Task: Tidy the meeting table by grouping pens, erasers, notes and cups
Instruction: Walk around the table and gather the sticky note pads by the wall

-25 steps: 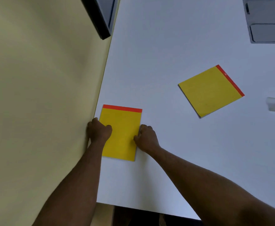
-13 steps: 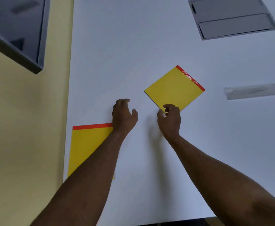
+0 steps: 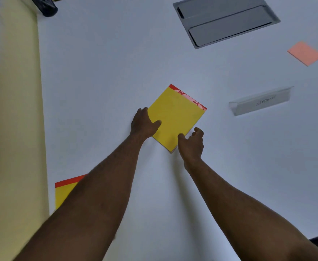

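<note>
A yellow notepad (image 3: 175,115) with a torn red top strip lies tilted on the white table (image 3: 101,72). My left hand (image 3: 144,123) holds its left edge, thumb on the yellow sheet. My right hand (image 3: 191,143) is at the pad's near right corner, with the thumb on the paper and the fingers curled at the right edge. A second yellow notepad (image 3: 65,193) with a red strip lies at the table's near left edge, mostly hidden under my left forearm. A pink sticky note (image 3: 305,53) lies at the far right.
A clear name-card holder (image 3: 260,102) stands to the right of the held pad. A grey cable hatch (image 3: 226,21) is set into the table at the back. A black object (image 3: 45,6) sits at the far left corner. The table's left edge runs along a yellow surface (image 3: 11,129).
Both hands left the first notepad at the table's left edge and reached forward to the second pad. They now hold it on both sides. The camera view has shifted towards the far right.
</note>
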Available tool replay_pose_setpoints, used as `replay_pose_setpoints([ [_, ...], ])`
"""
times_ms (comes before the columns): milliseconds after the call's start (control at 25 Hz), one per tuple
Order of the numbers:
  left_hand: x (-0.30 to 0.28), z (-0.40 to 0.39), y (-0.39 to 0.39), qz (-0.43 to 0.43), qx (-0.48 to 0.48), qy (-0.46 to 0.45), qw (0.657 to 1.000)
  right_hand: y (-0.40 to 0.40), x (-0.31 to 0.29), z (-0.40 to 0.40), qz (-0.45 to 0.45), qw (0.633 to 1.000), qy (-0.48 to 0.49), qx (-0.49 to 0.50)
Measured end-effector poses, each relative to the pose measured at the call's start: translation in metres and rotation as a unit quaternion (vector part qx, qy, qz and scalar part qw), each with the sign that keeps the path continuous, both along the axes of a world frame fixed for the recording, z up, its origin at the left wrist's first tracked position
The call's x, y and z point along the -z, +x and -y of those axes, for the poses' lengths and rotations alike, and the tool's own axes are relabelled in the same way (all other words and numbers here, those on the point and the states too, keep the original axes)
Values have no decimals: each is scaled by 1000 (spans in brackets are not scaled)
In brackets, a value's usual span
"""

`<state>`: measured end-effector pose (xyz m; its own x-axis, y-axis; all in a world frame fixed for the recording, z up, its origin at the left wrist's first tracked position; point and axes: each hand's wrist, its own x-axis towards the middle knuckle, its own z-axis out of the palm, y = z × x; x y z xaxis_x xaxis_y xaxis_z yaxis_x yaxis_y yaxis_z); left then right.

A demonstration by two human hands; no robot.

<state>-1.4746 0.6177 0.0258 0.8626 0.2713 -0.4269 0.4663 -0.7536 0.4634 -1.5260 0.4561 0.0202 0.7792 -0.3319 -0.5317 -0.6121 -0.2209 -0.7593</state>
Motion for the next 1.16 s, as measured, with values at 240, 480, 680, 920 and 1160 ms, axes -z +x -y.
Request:
replay_pose_setpoints([
  [240, 11, 5, 20, -12, -41, 31, 999, 21, 6, 2, -10, 999, 15, 34],
  [480, 15, -6, 29, -51, -95, 1, 994, 53, 13, 16, -100, 990, 45, 87],
  [680, 6, 0, 11, -38, -128, -139, 981, 57, 5, 16, -135, 990, -36, 26],
  [920, -31, -17, -36, 31, -219, -280, 934, 24, -9, 8, 27, 998, -1, -58],
  [1160, -52, -76, -135, 86, -241, -92, 962, -36, -20, -41, 40, 980, 40, -193],
])
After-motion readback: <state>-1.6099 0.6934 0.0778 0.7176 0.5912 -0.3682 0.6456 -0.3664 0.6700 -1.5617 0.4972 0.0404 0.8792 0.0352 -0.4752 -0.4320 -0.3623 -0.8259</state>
